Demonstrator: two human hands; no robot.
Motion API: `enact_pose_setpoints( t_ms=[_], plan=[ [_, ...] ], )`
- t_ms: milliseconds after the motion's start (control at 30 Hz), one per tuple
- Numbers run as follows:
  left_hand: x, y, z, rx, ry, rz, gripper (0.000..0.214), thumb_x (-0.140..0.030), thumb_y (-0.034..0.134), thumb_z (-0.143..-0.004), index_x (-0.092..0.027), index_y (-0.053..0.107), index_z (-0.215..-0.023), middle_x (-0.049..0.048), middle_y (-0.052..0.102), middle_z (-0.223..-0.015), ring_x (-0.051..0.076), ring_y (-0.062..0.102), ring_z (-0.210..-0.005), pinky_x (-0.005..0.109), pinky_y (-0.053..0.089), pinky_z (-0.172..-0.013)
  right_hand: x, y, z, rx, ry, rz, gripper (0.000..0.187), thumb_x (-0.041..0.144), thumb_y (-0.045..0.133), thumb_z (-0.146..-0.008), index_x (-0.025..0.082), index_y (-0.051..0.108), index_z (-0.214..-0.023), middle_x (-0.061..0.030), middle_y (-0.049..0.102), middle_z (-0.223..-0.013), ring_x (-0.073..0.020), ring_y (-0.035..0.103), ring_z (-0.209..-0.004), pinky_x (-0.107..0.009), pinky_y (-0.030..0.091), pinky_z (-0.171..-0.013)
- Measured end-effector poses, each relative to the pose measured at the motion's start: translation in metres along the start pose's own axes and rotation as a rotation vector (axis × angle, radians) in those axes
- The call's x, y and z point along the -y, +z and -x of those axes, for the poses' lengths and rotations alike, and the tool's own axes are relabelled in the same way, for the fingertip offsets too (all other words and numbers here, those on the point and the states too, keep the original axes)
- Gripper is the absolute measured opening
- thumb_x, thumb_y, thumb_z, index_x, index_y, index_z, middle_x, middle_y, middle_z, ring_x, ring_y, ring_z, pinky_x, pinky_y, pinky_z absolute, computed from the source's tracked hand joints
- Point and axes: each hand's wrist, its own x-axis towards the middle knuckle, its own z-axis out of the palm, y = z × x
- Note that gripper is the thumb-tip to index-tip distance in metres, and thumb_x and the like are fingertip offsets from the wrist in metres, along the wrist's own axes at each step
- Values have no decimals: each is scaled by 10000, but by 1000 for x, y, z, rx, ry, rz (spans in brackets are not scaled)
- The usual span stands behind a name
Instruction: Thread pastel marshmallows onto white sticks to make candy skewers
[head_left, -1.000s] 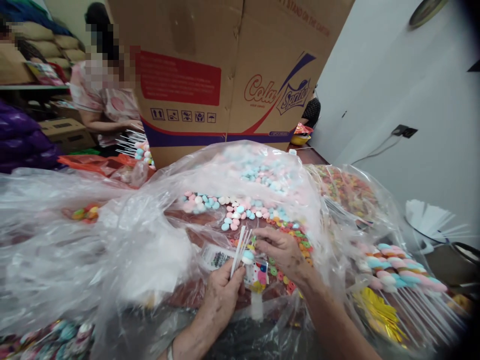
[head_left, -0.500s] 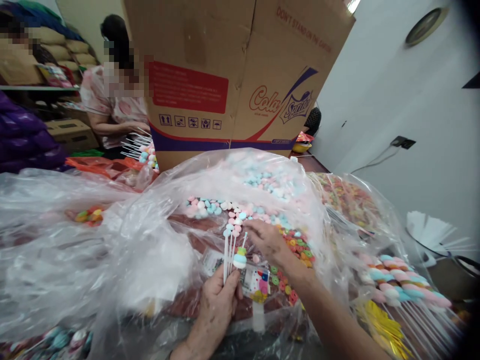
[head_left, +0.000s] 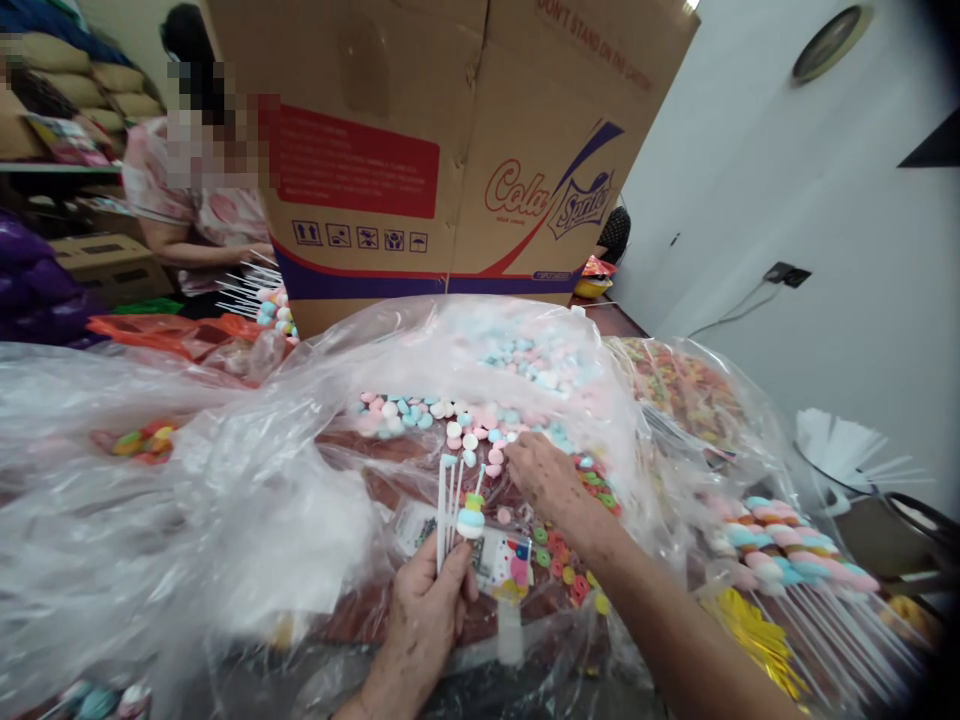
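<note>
My left hand [head_left: 431, 590] is closed around several white sticks [head_left: 444, 500], held upright. One stick carries a white and pale blue marshmallow [head_left: 471, 522] with yellow-green ring candy above it, close to my thumb. My right hand [head_left: 541, 478] reaches in among loose pink, white and blue marshmallows [head_left: 454, 432]. Its fingers are curled down and drawn together beside a pink marshmallow [head_left: 495, 456]; the fingertips are partly hidden, so what they grip does not show. Ring-shaped gummy candies [head_left: 562, 565] lie under my right forearm.
Clear plastic bags [head_left: 247, 480] spread over the table. A large cardboard box [head_left: 360, 200] stands at the back, with a person [head_left: 199, 200] seated behind its left side. Finished marshmallow sticks [head_left: 795, 550] and yellow ties [head_left: 757, 630] lie at the right. A printed card [head_left: 510, 560] lies beyond my left hand.
My right hand's spread fingers have drawn together and come down at the marshmallows. My left hand still holds the sticks. The whole view has shifted slightly.
</note>
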Motion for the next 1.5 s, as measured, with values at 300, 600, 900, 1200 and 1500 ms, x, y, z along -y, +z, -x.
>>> enact_pose_setpoints(
  t_ms=[300, 600, 900, 1200, 1500],
  plan=[
    [0, 0, 0, -15, 9, -32, 465, -640, 654, -713, -197, 536, -637, -93, 458, -412, 36, 301, -266, 161, 189, -288, 39, 11, -25, -71, -481, -100, 297, 249, 579, -900, 232, 627, -1193, -89, 588, -1295, -256, 518, -1124, -382, 420, -963],
    [0, -1, 2, 9, -2, -38, 467, -633, 659, -728, -189, 546, -638, -86, 475, -430, 34, 304, -272, 159, 222, -293, -24, 14, 0, -70, -255, -81, 195, 113, 521, -908, 159, 667, -1027, -113, 660, -1063, -237, 546, -1034, -348, 435, -905],
    [-3, 1, 4, -11, -14, -56, 475, -637, 678, -720, -168, 613, -738, -63, 559, -504, 28, 334, -284, 155, 237, -300, -53, 12, 13, -170, 86, -417, 272, 200, 417, -952, 196, 689, -959, -69, 686, -955, -201, 606, -902, -303, 444, -828],
    [-4, 2, 5, -31, -16, -22, 453, -611, 700, -714, -167, 608, -713, -65, 557, -491, 24, 343, -275, 149, 231, -300, -5, 22, 12, -51, -139, -332, 227, 154, 456, -940, 198, 677, -971, -75, 655, -1019, -213, 564, -989, -299, 434, -838],
    [7, 0, -1, -54, -16, 14, 470, -636, 676, -690, -175, 586, -693, -69, 553, -462, 10, 273, -247, 147, 181, -282, 1, 6, 2, -40, -62, -658, 200, 198, 448, -938, 178, 644, -902, -27, 635, -868, -157, 555, -812, -268, 404, -768]
  ],
)
